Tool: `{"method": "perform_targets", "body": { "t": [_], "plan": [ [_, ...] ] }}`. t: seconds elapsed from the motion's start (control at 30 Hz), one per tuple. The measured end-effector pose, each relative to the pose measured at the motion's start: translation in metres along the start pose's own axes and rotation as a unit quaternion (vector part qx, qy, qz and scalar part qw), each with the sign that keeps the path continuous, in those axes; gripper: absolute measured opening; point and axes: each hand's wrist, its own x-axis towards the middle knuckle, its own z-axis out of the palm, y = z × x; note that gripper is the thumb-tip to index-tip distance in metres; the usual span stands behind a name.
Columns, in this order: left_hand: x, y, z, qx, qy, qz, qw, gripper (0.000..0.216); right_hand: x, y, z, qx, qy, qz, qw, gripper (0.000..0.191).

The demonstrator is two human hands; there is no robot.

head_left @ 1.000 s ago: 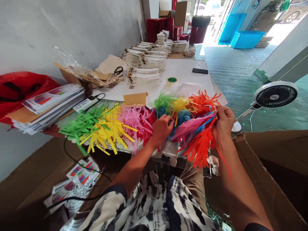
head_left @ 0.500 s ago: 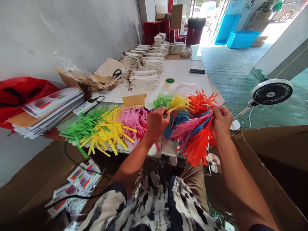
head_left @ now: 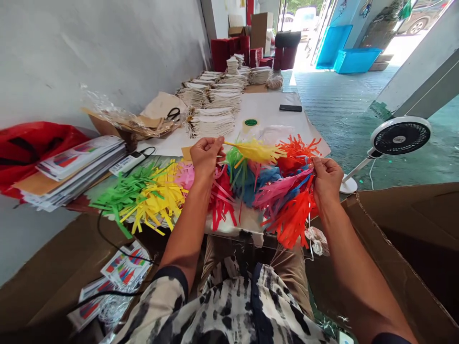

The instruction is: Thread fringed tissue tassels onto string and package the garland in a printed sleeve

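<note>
Left hand point(head_left: 207, 155)'s pinched shut on the yellow tassel point(head_left: 257, 150)'s thin end, strips fanning out right of those fingers, while the right hand point(head_left: 327, 177) pinches a mixed bunch point(head_left: 289, 210) dangling left of its fingertips, so I'd guess a loose pinch spills strips.

Bright fringed tassels point(head_left: 154, 198) crowd a long worktop point(head_left: 267, 102) in a small craft workshop, alongside stacked pale bundles point(head_left: 215, 120) and a tape roll point(head_left: 251, 123); an open cardboard box point(head_left: 401, 203) and blue bin point(head_left: 358, 61) stand on the worn green floor point(head_left: 330, 105).
</note>
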Motion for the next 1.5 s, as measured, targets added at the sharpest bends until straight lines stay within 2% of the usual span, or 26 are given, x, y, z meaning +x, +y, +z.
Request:
{"method": "perform_targets", "body": {
  "t": [0.17, 0.33, 0.43, 0.5, 0.53, 0.63, 0.7, 0.77, 0.87, 1.0, 1.27, 1.5],
  "plan": [
    [0.015, 0.021, -0.017, -0.082, 0.006, 0.018, 0.996, 0.041, 0.003, 0.006, -0.002, -0.007, -0.007, -0.002, 1.0, 0.034],
    [0.016, 0.044, -0.024, -0.067, 0.021, 0.121, 0.99, 0.044, 0.005, 0.006, 0.0, -0.02, 0.0, -0.018, 1.0, 0.034],
    [0.007, 0.049, -0.017, -0.052, -0.008, 0.168, 0.984, 0.038, 0.007, 0.006, 0.001, -0.028, 0.003, -0.023, 0.999, 0.036],
    [-0.007, 0.041, -0.003, -0.023, -0.078, 0.159, 0.984, 0.035, 0.008, 0.006, 0.002, -0.036, -0.003, -0.027, 0.999, 0.036],
    [-0.016, 0.032, 0.006, 0.004, -0.133, 0.137, 0.982, 0.034, 0.007, 0.006, 0.003, -0.043, -0.01, -0.03, 0.999, 0.036],
    [-0.045, -0.009, 0.038, 0.108, -0.312, 0.075, 0.941, 0.033, 0.004, 0.003, 0.006, -0.073, -0.033, -0.045, 0.996, 0.032],
    [-0.06, -0.041, 0.06, 0.117, -0.385, 0.036, 0.915, 0.04, 0.0, 0.0, 0.008, -0.095, -0.042, -0.057, 0.993, 0.03],
    [-0.069, -0.068, 0.079, 0.09, -0.425, 0.012, 0.901, 0.036, -0.004, -0.003, 0.008, -0.111, -0.05, -0.065, 0.99, 0.029],
    [-0.072, -0.092, 0.095, 0.089, -0.405, 0.033, 0.909, 0.021, -0.007, -0.005, 0.006, -0.118, -0.06, -0.068, 0.989, 0.028],
    [-0.073, -0.1, 0.098, 0.098, -0.383, 0.045, 0.918, 0.012, -0.006, -0.003, 0.005, -0.126, -0.064, -0.073, 0.987, 0.029],
    [-0.066, -0.096, 0.096, 0.001, -0.322, -0.056, 0.945, 0.042, -0.013, -0.01, 0.014, -0.148, -0.118, -0.064, 0.98, 0.028],
    [-0.066, -0.103, 0.1, -0.048, -0.348, -0.096, 0.931, 0.047, -0.017, -0.011, 0.018, -0.144, -0.179, -0.029, 0.973, 0.035]
  ]
}}
